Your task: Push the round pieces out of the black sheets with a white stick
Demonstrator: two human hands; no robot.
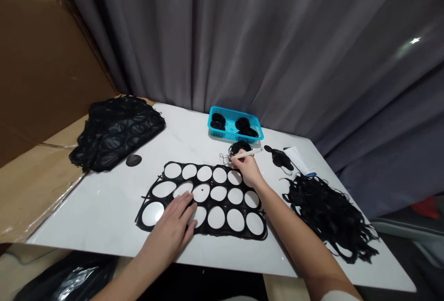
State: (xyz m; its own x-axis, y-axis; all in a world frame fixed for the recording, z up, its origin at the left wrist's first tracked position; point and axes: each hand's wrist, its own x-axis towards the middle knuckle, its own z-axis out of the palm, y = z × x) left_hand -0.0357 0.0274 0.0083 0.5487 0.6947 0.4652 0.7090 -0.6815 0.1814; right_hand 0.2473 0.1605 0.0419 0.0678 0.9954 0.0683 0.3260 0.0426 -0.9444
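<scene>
A black sheet (208,184) with several round and oval holes cut out lies flat on the white table (104,204). My left hand (175,227) rests flat on its near left part, fingers stretched out. My right hand (247,167) is at the sheet's far right edge, fingers closed round a white pen-like tool (250,154) that points right. A small tangle of black trimmings (238,147) lies just beyond that hand.
A blue basket (234,117) holding black discs stands at the back. A heap of black sheets (116,130) and one loose black disc (133,160) lie at the left. A pile of black scraps (328,215) lies at the right, with white paper (298,158) behind. Cardboard (38,74) and a grey curtain (277,37) surround the table.
</scene>
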